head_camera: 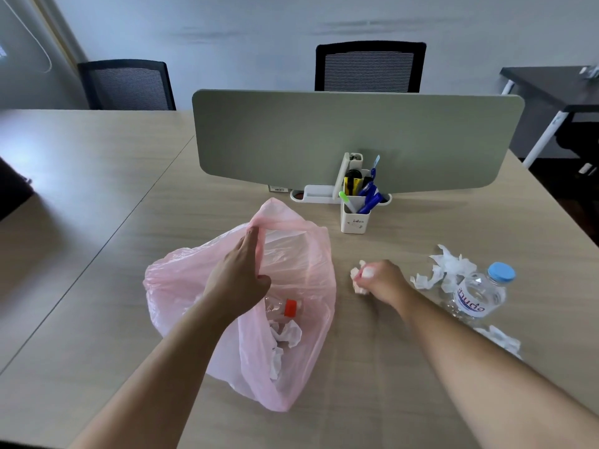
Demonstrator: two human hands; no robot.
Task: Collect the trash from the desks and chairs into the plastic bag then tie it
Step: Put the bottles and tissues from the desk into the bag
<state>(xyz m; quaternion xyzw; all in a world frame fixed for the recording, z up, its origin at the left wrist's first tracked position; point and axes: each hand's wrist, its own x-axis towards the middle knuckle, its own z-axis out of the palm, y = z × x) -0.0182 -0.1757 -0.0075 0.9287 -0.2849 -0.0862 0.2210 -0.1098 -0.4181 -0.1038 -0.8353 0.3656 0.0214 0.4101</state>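
Note:
A pink plastic bag point(301, 254) lies open on the wooden desk point(97, 196). My left hand point(238, 275) grips its near rim and holds the mouth apart. Inside it I see a clear bottle with an orange cap point(285, 308) and crumpled white tissue point(287, 335). Just right of the bag, my right hand point(381, 281) is shut on a crumpled white tissue ball point(358, 278). More torn white tissue point(449, 267) lies further right, beside a clear water bottle with a blue cap point(479, 294). Another tissue scrap point(500, 340) rests near my right forearm.
A white pen holder point(355, 218) with pens stands behind the bag, in front of a grey-green desk divider point(324, 137). Two black mesh chairs point(369, 66) point(128, 84) stand beyond the desk. A dark table point(551, 85) is at the far right.

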